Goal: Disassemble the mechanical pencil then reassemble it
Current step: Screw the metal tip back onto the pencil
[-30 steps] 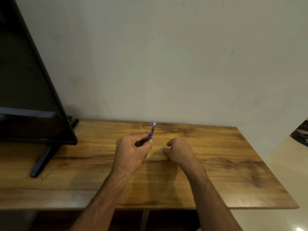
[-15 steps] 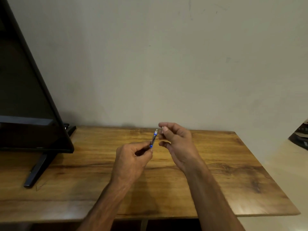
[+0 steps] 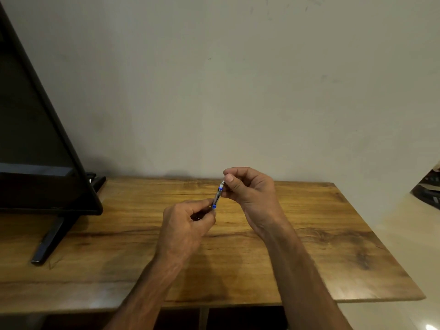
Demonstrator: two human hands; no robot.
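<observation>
A slim mechanical pencil (image 3: 217,195) with blue accents and a clear barrel is held tilted above the wooden table (image 3: 309,234). My left hand (image 3: 185,229) grips its lower end between thumb and fingers; that end is hidden inside the fist. My right hand (image 3: 250,189) pinches the pale upper tip of the pencil with thumb and forefinger. Both hands hover over the middle of the table, close to the far wall.
A black flat screen (image 3: 35,151) stands on the left of the table, its dark foot (image 3: 50,241) reaching toward the front. A plain wall rises directly behind the table. The table's right edge ends near a pale floor.
My right hand rose from the table and came to the pencil's upper tip, closing its thumb and forefinger on it. My left hand kept holding the pencil.
</observation>
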